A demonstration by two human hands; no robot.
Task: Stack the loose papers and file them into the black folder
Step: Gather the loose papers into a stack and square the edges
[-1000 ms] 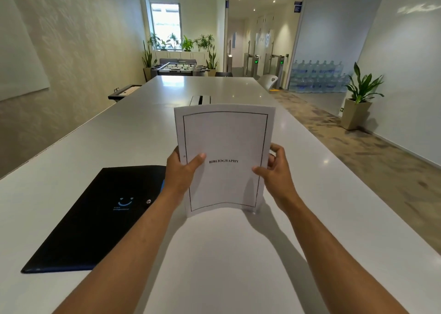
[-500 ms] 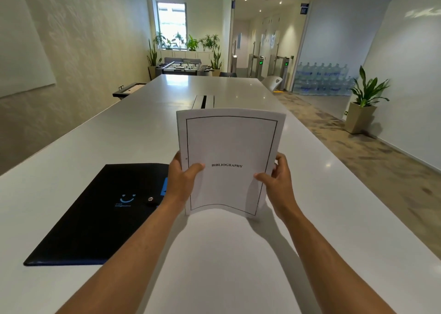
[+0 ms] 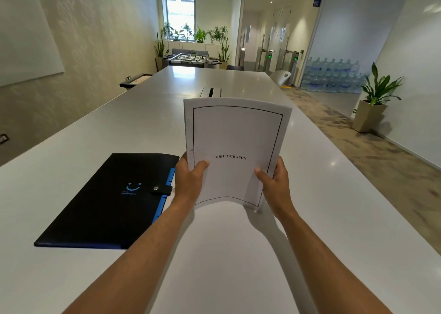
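I hold a stack of white papers [image 3: 235,134] upright, its bottom edge resting on the white table [image 3: 238,254]. The front sheet has a black border and the word BIBLIOGRAPHY. My left hand [image 3: 189,182] grips the stack's lower left edge, thumb on the front. My right hand [image 3: 274,182] grips the lower right edge the same way. The black folder [image 3: 107,201] lies flat and closed to the left of the papers, with a snap strap, a blue smile logo and blue tabs along its right edge.
A metal cable slot [image 3: 210,92] sits in the table just behind the papers. The table's right edge drops to a carpeted floor with a potted plant [image 3: 374,99]. A wall runs along the left side.
The papers stay upright in both hands and the stack bows a little more. My view has shifted slightly, so the folder and papers sit a bit differently in frame.
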